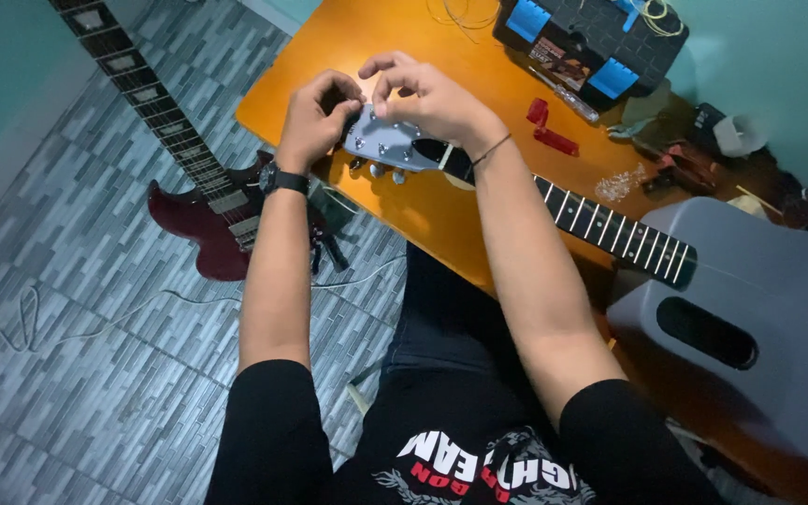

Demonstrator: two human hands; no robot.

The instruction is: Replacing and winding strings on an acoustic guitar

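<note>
**Desk:** Count, please.

**Operator:** I log two guitars: one grey guitar [750, 281] across the orange table [329, 56], one dark red electric guitar [203, 220] flat on the tiled floor [67, 309]. One black toolbox with blue latches [591, 37], two red pieces [546, 126] beside it, one black wristwatch [282, 178].

**Desk:** Hands?

**Operator:** Both at the grey headstock [387, 145], which overhangs the table's near edge. Left hand [315, 122] — fingers curled, tips pinched together at the headstock's end. Right hand [427, 93] — fingers bent, tips pressing down on its top face. I cannot tell what, if anything, is pinched.

**Desk:** Obstructions?

**Operator:** The right wrist covers the nut end of the neck [610, 234]; loose string coils [460, 14] lie at the far edge.

**Desk:** Orientation?

**Operator:** Long axis runs lower right to upper left, headstock pointing left.
</note>
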